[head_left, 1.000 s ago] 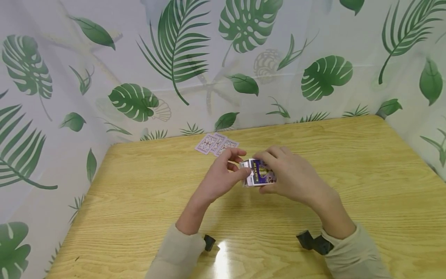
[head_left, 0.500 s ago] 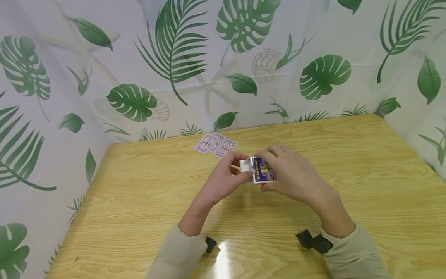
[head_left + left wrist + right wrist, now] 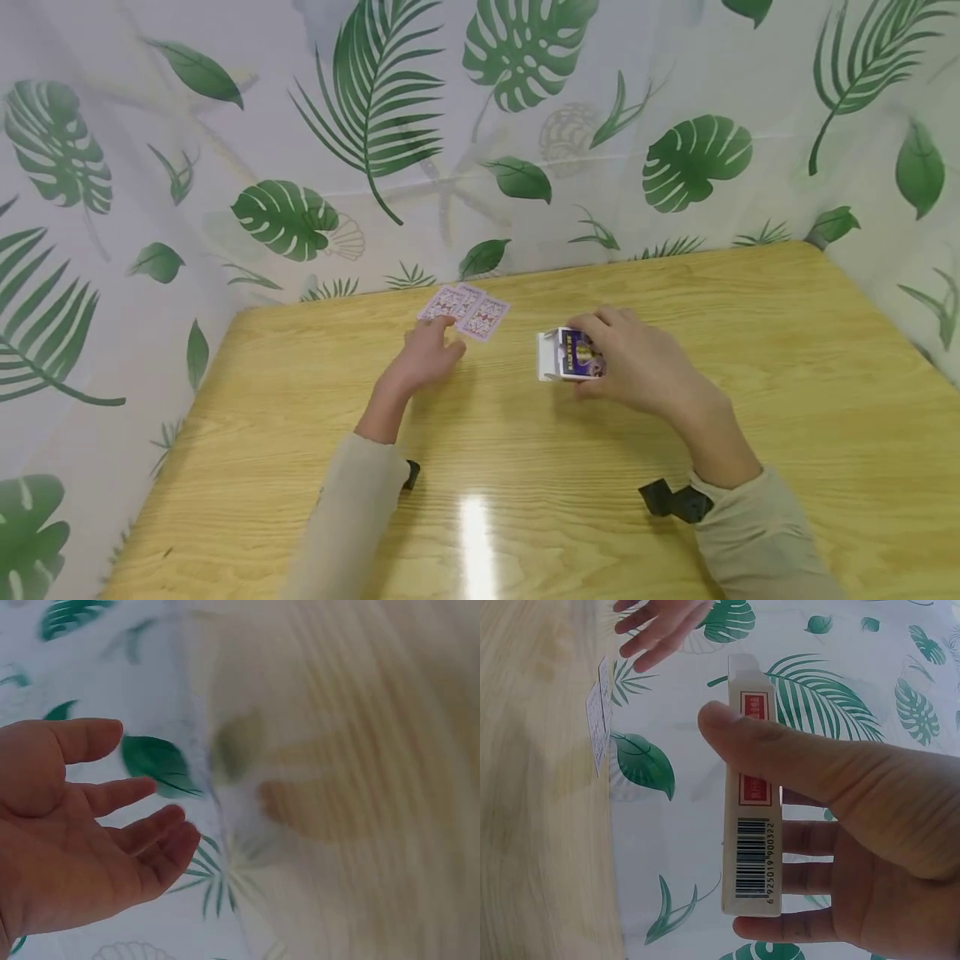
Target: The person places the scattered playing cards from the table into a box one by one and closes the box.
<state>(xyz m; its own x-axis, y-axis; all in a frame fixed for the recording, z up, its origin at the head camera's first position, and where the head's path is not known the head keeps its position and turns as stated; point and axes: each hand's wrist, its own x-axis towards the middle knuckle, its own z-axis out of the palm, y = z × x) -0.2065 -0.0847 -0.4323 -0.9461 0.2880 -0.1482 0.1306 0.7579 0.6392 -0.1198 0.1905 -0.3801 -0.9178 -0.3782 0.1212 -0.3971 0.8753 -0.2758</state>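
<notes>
My right hand (image 3: pixel 645 358) grips a small playing card box (image 3: pixel 581 353) between thumb and fingers, above the table. The box's white flap (image 3: pixel 547 357) stands open toward the left, and its face is purple with yellow print. A barcode marks its narrow side in the right wrist view, where the thumb (image 3: pixel 765 742) lies across the box (image 3: pixel 751 840). My left hand (image 3: pixel 426 354) is apart from the box, its fingers loosely bent and holding nothing. Its fingertips overlap the near edge of several face-down playing cards (image 3: pixel 483 318) in the head view. The left wrist view shows the bare palm (image 3: pixel 82 847).
The cards lie fanned near the back edge of the wooden table (image 3: pixel 262 433). Behind it hangs a white cloth (image 3: pixel 600 200) printed with green leaves, which also runs along both sides. A black wrist camera (image 3: pixel 675 502) sits at the right cuff.
The left hand has let go of the box flap and moved left toward the cards. The flap now shows fully opened. The right hand keeps its grip, shifted slightly right.
</notes>
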